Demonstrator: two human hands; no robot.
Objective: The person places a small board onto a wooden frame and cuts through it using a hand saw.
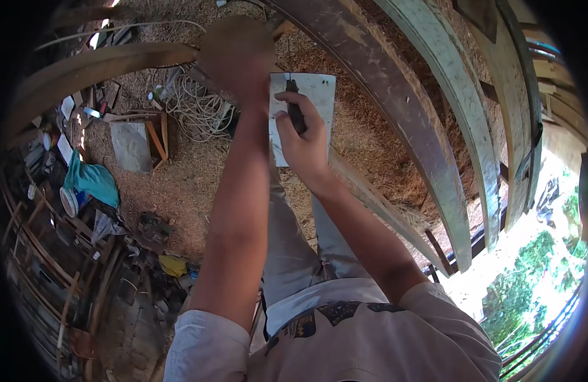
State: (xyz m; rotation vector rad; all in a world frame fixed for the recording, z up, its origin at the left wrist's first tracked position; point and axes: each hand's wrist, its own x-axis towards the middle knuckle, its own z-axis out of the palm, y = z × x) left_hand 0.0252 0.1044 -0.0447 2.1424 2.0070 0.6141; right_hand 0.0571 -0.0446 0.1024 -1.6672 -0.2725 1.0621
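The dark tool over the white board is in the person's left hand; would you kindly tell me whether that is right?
Not quite: the head view shows the dark tool over the white board in the person's right hand.

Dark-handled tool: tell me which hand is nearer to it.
Right. The right hand grips the dark-handled tool; the left hand, blurred, is apart from it, up and left in view.

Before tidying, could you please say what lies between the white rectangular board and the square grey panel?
In the head view: the bare left forearm, loosely coiled pale cord and wood shavings.
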